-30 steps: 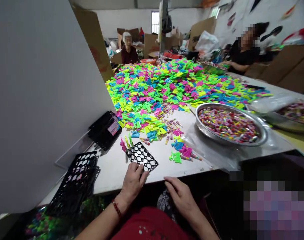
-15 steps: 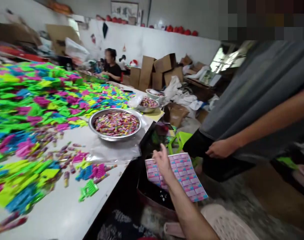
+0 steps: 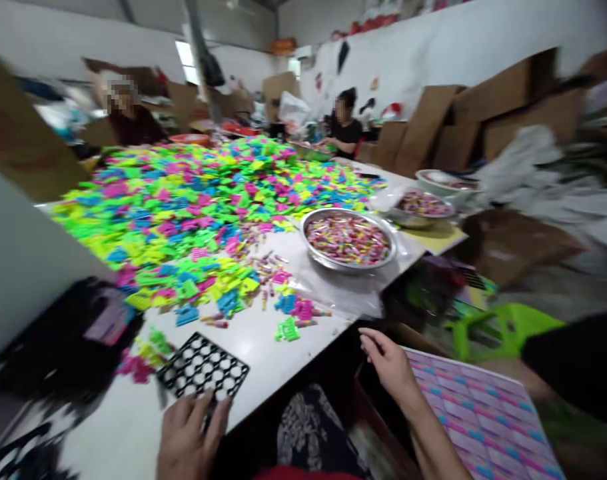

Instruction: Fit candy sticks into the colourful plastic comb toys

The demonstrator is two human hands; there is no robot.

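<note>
My left hand (image 3: 193,427) rests at the table's near edge, its fingertips on the lower side of a black tray with round holes (image 3: 206,367); the fingers are apart. Off the table's right edge, my right hand (image 3: 390,363) hangs in the air with fingers bent together, and what they hold, if anything, is too small to tell. Beside that wrist lies a printed pink and blue sheet (image 3: 483,413). Small green, yellow and pink plastic pieces (image 3: 148,353) sit left of the tray. A metal bowl of small colourful sticks (image 3: 348,240) stands further back.
A large heap of bright plastic pieces (image 3: 223,193) covers the table (image 3: 263,360). A second bowl (image 3: 423,207) stands at the back right. A green stool (image 3: 508,327) and a person's dark-clothed limb (image 3: 578,360) are at the right. Two people sit beyond the table.
The view has swung left, bringing my left hand and the black tray into sight. My right hand's fingers have drawn closer together. The standing person is mostly out of view.
</note>
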